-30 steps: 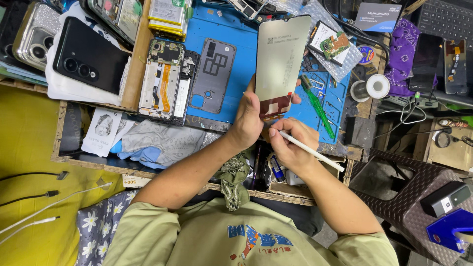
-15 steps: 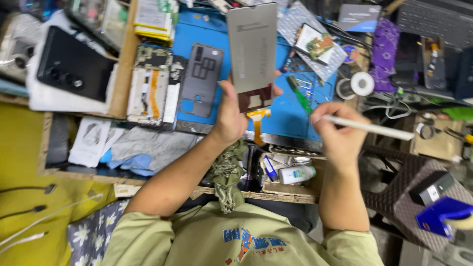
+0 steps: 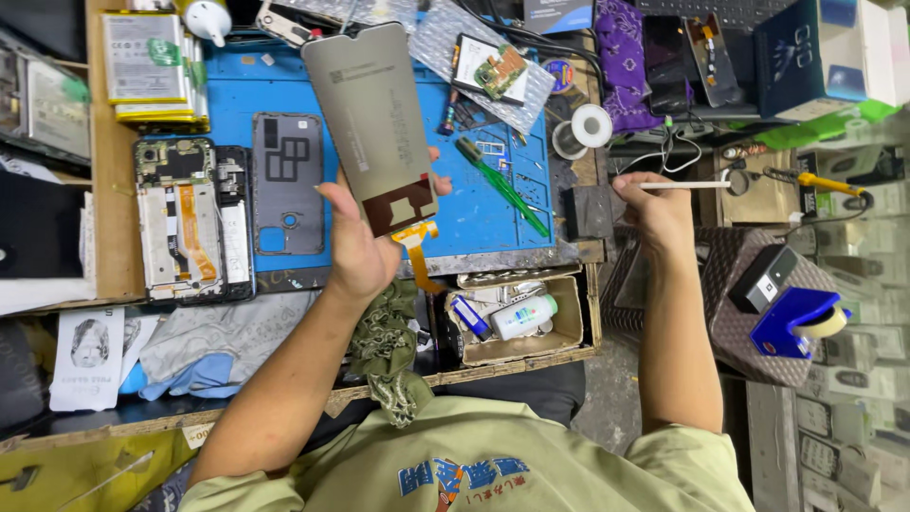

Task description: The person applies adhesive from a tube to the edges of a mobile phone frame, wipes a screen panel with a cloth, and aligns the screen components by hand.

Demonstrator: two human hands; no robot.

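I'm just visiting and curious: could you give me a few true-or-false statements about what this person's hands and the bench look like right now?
1. The left hand holds a phone screen panel upright. True.
2. The right hand holds a red screwdriver. False: it holds a thin white stick.
3. The green tweezers lie on the blue mat. True.
4. Both hands grip the panel. False: the right hand is off to the side, apart from it.

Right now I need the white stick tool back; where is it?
In the head view the white stick is in the right hand, out past the blue mat's right edge, beside the solder spool.
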